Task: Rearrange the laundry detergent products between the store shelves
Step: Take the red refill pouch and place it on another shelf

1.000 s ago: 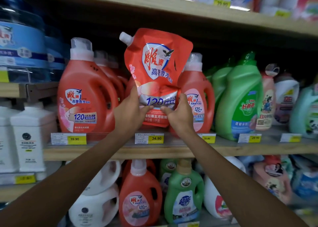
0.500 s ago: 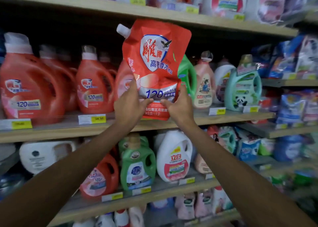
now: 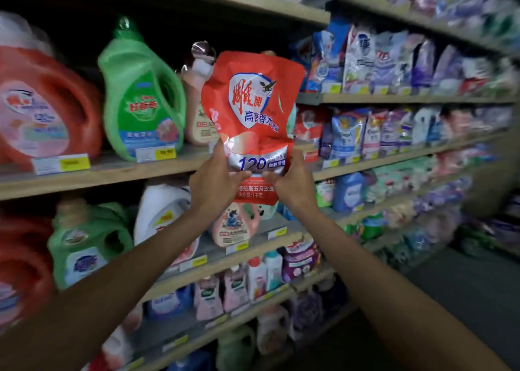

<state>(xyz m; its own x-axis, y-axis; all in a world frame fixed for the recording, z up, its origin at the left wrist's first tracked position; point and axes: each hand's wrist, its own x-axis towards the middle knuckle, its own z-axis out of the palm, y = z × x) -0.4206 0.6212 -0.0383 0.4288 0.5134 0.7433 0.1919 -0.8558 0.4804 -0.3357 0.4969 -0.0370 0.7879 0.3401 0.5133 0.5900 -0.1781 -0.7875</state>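
A red refill pouch of laundry detergent (image 3: 250,111) with a blue shield logo is held upright in front of the shelves, at chest height. My left hand (image 3: 215,182) grips its lower left edge and my right hand (image 3: 292,185) grips its lower right edge. The pouch's spout is not visible. Behind it stand a large green detergent jug (image 3: 140,95) and a big red jug (image 3: 42,109) on a wooden shelf (image 3: 112,171).
To the right, shelves (image 3: 394,97) carry rows of blue, white and purple detergent bags (image 3: 374,61). Lower shelves hold a white jug (image 3: 163,210), a green jug (image 3: 87,241) and small pink bottles (image 3: 233,289). A dark aisle floor (image 3: 464,286) lies at the lower right.
The view has swung right along the shelves, with the pouch carried along in both hands. The red jugs have slid to the left edge and the bagged products have come into view.
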